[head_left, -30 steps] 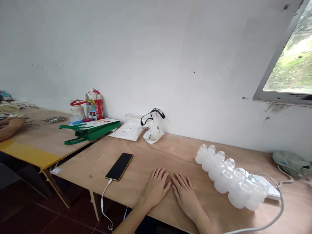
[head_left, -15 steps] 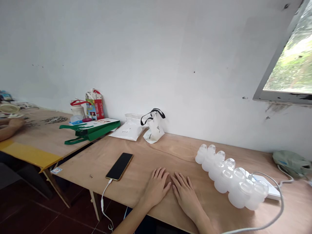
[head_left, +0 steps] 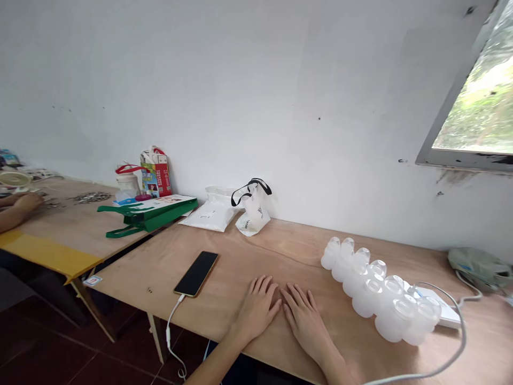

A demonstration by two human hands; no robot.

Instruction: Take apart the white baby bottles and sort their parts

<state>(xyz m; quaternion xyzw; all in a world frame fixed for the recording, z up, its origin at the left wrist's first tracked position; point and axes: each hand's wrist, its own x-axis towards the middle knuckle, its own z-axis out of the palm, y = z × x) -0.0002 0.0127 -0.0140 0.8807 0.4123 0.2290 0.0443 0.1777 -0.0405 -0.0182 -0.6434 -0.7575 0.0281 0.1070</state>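
Note:
Both hands rest palm down on the wooden table (head_left: pixel 160 267), side by side and close to each other. My left hand (head_left: pixel 258 307) lies flat with its fingers stretched forward, holding nothing. Just to its right, my right hand (head_left: pixel 302 315) is also flat, fingers out and slightly apart. Left of my hands lies a black-screened phone (head_left: pixel 197 274) with a white cable (head_left: pixel 168 326) plugged into its near end. To the right stand several translucent white plastic containers (head_left: pixel 368 291) with clear domed tops, grouped in a slanting row.
Behind the containers sit a white flat device (head_left: pixel 449 318) and a grey cable (head_left: pixel 465 331). A grey-green cloth item (head_left: pixel 479 267) lies far right. Along the wall are a white bag with black handles (head_left: pixel 254 214), a white plastic package (head_left: pixel 210 211) and a green bag (head_left: pixel 160 214). A co-worker's hand (head_left: pixel 28 203) shows far left.
My hands, the phone and the containers have not visibly moved. At the far left, the co-worker's hand has shifted slightly.

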